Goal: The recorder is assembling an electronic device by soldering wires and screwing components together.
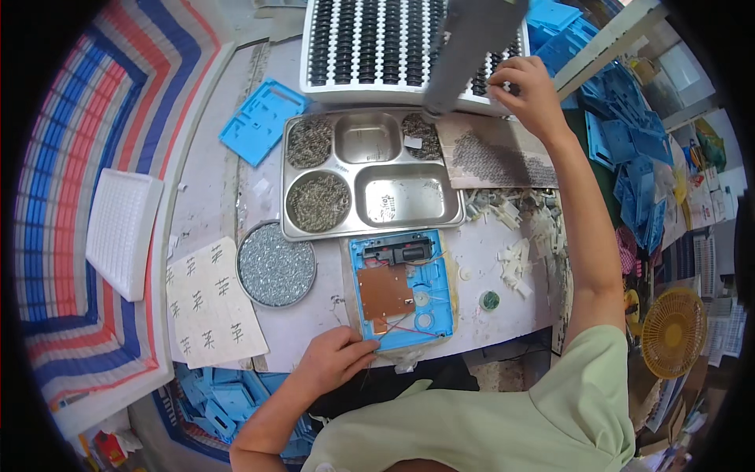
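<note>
A blue plastic casing point(444, 315) lies before me, with a brown circuit board point(381, 289), a black motor-like unit point(409, 251) and thin red wires in it. My left hand point(338, 360) is closed at the casing's near left corner. Its fingertips meet beside the wires, and what they pinch is too small to tell. Far right, my right hand point(528, 93) reaches over the end of a white foam tray point(358, 96) filled with rows of black round parts point(368, 47). Its fingers are curled together; anything between them cannot be made out.
A steel compartment tray point(354, 167) holds small metal parts. Beside it are a round tin of silvery pieces point(277, 263) and cardboard covered with small dark parts point(499, 157). A dark grey arm point(472, 51) overhangs the foam tray. Blue casings point(629, 141) pile up at right.
</note>
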### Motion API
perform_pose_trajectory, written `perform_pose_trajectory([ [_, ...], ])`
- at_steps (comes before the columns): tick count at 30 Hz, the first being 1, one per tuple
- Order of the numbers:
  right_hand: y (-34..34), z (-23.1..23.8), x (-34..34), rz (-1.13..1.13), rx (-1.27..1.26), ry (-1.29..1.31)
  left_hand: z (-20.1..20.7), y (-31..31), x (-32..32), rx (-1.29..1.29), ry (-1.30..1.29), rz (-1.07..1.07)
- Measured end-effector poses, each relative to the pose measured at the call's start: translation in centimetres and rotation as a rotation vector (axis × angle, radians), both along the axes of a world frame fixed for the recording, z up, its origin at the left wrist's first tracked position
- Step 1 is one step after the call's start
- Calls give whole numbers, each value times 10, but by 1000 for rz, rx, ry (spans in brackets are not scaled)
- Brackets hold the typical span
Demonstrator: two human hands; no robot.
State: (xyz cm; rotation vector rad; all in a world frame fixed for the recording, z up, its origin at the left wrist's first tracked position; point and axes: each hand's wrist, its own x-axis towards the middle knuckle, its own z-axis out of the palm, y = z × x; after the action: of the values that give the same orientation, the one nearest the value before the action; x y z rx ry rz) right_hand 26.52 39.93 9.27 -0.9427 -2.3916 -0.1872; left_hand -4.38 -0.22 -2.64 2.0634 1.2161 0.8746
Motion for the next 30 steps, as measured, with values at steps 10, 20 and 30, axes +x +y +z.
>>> perform_pose_trajectory([
  [10,16,-11,18,74,162,-99,0,1,2,-11,-14,18],
  [20,-192,-3,-7,349,-697,221,4,-6,6,-23,12,94],
  [30,-264,-80,-24,466,-679,62,4,-3,8,-19,0,105],
])
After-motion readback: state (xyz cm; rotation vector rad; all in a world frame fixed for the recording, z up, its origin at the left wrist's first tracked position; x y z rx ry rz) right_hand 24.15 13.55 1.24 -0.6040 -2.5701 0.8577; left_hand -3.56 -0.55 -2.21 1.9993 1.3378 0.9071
